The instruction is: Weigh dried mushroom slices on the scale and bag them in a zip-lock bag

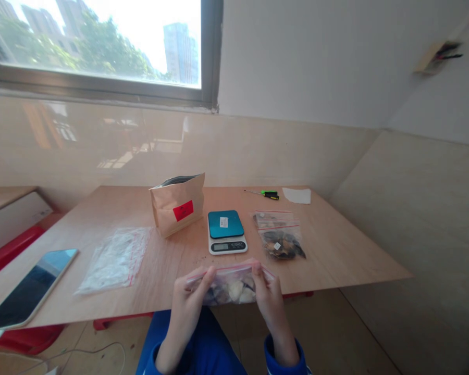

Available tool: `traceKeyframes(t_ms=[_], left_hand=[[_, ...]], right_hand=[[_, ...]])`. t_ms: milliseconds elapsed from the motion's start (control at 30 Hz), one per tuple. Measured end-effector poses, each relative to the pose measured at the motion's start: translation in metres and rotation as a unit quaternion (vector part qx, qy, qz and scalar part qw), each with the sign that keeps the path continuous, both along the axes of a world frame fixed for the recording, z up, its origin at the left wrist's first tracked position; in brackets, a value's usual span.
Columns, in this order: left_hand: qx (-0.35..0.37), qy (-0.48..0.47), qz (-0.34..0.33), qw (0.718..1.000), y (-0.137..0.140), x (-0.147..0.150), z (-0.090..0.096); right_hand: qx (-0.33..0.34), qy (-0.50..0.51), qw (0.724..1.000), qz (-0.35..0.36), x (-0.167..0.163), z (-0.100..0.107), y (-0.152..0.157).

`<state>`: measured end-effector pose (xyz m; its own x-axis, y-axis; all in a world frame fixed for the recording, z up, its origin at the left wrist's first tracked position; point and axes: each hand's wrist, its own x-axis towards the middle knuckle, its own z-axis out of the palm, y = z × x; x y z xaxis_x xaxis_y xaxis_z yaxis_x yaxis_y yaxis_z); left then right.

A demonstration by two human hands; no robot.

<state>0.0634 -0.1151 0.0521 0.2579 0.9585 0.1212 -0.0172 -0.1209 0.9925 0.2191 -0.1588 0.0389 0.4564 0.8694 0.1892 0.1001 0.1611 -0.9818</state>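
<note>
A clear zip bag (234,290) with pale and dark dried pieces inside is held at the near edge of the table. My left hand (193,291) pinches the left end of its red-lined top. At the right end, my right hand (264,286) grips the same strip between thumb and fingers. Just beyond the bag stands a kitchen scale (225,224) with a teal plate and a small display. To its right lie filled zip bags (281,242), the nearer one holding dark dried pieces and a small white label.
A brown paper pouch (180,211) with a red label stands upright, its top open, left of the scale. Flat clear bags (115,258) and a phone (31,289) lie farther left. Screwdrivers (268,194) and a white paper (297,196) sit near the back edge.
</note>
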Motion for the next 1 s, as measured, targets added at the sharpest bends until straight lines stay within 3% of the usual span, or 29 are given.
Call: traceKeyframes(t_ms=[100,233,400,500,567,667,800,867,1000], left_hand=[[-0.038,-0.013,-0.007,0.999,0.002,0.004,-0.001],[-0.098,-0.023,-0.006,0.995,0.004,0.008,-0.004],[-0.107,0.004,-0.007,0.994,0.001,0.012,-0.007],[-0.071,0.021,0.001,0.997,0.000,0.016,-0.009],[-0.049,0.024,-0.041,0.998,0.003,0.017,-0.011],[-0.047,0.022,-0.088,0.995,0.009,0.015,-0.013],[-0.046,0.021,-0.065,0.997,0.016,0.010,-0.011],[-0.043,0.029,-0.053,0.997,0.017,0.006,-0.010],[-0.031,0.040,-0.026,0.998,0.023,-0.004,-0.014]], right_hand=[[-0.015,-0.006,1.000,0.000,0.012,0.001,-0.005],[-0.016,-0.026,0.996,0.079,0.029,0.003,-0.014],[0.000,0.014,0.995,0.102,0.042,-0.002,-0.026],[-0.020,0.010,0.999,0.049,0.056,-0.002,-0.030],[-0.027,-0.004,0.999,-0.024,0.074,0.001,-0.027],[-0.033,-0.008,0.992,-0.125,0.117,0.002,-0.013],[-0.077,-0.022,0.980,-0.185,0.175,-0.017,0.015],[-0.083,-0.119,0.954,-0.264,0.191,-0.031,0.025],[-0.026,-0.352,0.832,-0.428,0.180,-0.055,0.027]])
